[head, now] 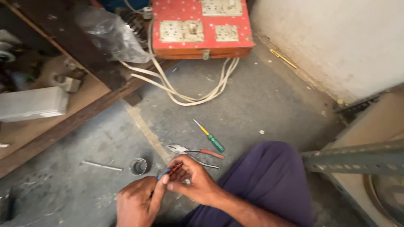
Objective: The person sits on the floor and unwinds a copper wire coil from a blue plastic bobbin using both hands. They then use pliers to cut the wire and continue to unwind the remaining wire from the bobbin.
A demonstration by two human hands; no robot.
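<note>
Both hands meet at lower centre: my right hand point(195, 180) pinches red-blue wires point(170, 171), left hand point(139, 201) closes around them; I should twist slowly, keeping strands tight, pliers point(189, 150) near.

Grey concrete floor point(261, 101), whitewashed wall point(336, 38)

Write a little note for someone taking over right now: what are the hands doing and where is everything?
Left hand and right hand together pinch a red and blue twisted wire just above the floor. Pliers with one handle sleeve red and a green-handled screwdriver lie on the concrete floor just beyond. A small metal ring sits left of the hands. The red switchboard with white cables stands farther back. How far the wire work has got cannot be told.
</note>
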